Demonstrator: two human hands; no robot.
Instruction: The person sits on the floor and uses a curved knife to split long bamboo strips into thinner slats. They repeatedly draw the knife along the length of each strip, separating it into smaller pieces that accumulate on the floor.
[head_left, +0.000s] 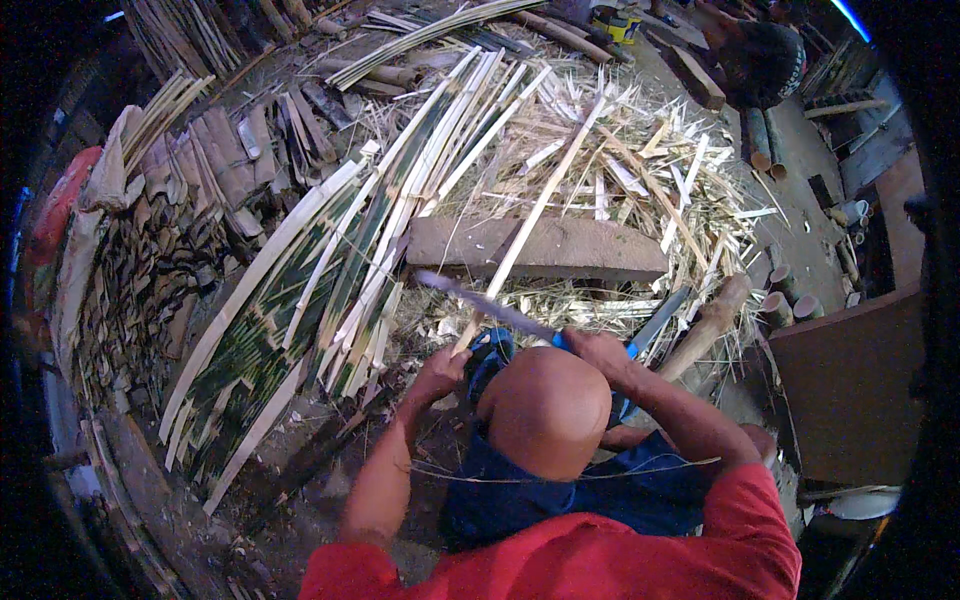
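My left hand (438, 376) is closed round the near end of a long pale bamboo strip (545, 190). From there the strip runs up and away, across a thick wooden block (590, 246). In my right hand (600, 356) is the handle of a long-bladed knife (485, 302). Its blade, slightly blurred, points left and crosses the strip just in front of the block; whether it touches the strip I cannot tell. My bare knee (548, 410) is bent up between my forearms. To the right of my right hand is a second dark blade (662, 318).
Green and pale bamboo strips (330, 270) lie in a bundle on the left. Shavings (640, 150) heap beyond the block. A round log (712, 325) lies at right, near cut bamboo tubes (790, 305) and a brown board (850, 390). Another person (755, 60) is at the far right.
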